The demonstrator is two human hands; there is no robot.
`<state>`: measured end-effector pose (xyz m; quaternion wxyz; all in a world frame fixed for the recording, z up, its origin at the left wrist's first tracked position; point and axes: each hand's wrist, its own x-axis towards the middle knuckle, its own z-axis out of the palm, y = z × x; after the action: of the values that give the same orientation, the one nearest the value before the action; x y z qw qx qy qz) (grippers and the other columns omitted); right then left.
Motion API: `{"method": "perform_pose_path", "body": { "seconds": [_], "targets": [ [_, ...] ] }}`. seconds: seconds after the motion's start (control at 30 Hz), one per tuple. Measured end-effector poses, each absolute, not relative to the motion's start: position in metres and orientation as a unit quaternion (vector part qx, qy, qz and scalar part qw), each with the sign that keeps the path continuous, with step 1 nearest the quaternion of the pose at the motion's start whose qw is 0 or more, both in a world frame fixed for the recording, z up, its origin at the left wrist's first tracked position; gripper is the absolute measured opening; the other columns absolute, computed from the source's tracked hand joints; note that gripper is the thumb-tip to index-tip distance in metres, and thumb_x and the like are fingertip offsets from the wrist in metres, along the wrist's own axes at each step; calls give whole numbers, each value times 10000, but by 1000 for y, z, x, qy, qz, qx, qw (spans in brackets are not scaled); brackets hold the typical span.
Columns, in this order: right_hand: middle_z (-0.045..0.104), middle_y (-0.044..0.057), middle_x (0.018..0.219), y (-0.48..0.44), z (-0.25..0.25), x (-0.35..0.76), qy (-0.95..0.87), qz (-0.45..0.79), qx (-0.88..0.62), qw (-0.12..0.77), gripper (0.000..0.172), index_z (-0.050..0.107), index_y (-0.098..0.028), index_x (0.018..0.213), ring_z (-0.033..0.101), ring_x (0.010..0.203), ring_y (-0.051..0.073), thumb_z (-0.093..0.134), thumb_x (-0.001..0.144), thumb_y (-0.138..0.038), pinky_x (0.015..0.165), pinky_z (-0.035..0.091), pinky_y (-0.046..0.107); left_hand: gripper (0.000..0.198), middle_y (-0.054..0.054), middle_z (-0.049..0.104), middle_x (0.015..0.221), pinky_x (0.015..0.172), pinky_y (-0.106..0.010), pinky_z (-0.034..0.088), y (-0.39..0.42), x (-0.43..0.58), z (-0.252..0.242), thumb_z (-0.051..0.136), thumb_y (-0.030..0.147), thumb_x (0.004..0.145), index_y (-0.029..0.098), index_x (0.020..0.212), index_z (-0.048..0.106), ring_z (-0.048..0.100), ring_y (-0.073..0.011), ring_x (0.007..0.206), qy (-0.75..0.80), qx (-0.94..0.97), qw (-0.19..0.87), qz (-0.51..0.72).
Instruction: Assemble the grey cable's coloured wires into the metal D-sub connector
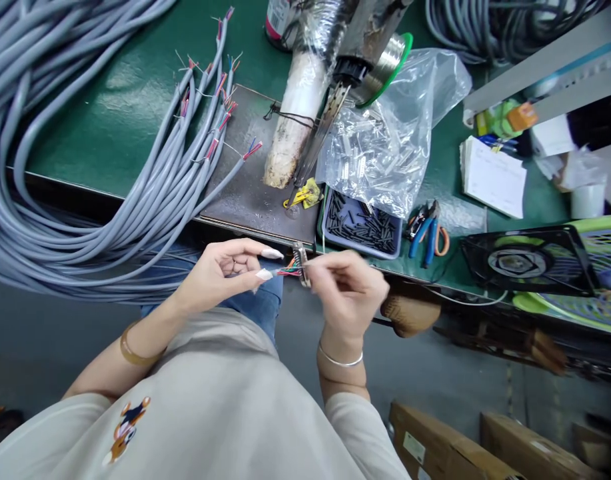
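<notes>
My left hand [235,268] pinches the end of a cable whose thin coloured wires [290,268] fan out toward a metal connector [301,264]. Close by on the right, my right hand [348,287] has its fingers drawn together at the connector's right side; they are blurred, and what they grip cannot be made out. Both hands are over my lap, just in front of the bench edge. Behind them, a purple-grey tray [362,230] of small black sleeves sits under a clear plastic bag [380,147] full of metal connectors.
Grey cables [150,193] with stripped ends cover the left side. A wrapped white tube [300,100] and solder spool [385,70] stand over a dark board [245,180]. To the right lie blue-handled pliers [425,233], a paper pad [492,177] and a black fan [530,260].
</notes>
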<state>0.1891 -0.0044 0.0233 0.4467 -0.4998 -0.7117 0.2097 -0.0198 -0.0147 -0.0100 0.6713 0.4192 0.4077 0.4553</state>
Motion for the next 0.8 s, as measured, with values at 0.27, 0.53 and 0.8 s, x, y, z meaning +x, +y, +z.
{"method": "perform_pose_path", "body": {
  "seconds": [0.27,0.53,0.8],
  "targets": [
    [740,16,762,66,10,214,-775,-26,-574,263,197,768,-211,1082,660,668,164,650,929,-246,666,483,288,228,-38,745,659,400,-191,416,-4,-16,-8,876,297,739,162,906,800,531,-71,428,391,378,706,453],
    [781,87,866,99,2,203,-784,-41,-610,106,231,797,-189,1046,690,758,216,593,972,-270,656,392,317,236,29,590,534,405,-169,257,9,-6,-3,890,309,663,130,730,752,380,-24,441,418,344,703,462],
    [669,6,764,52,23,201,-690,125,-555,448,237,734,-210,879,522,596,118,587,992,-358,554,375,270,216,17,627,603,511,-186,369,11,0,-2,870,295,650,129,696,740,471,-51,534,451,333,686,464]
  ]
}}
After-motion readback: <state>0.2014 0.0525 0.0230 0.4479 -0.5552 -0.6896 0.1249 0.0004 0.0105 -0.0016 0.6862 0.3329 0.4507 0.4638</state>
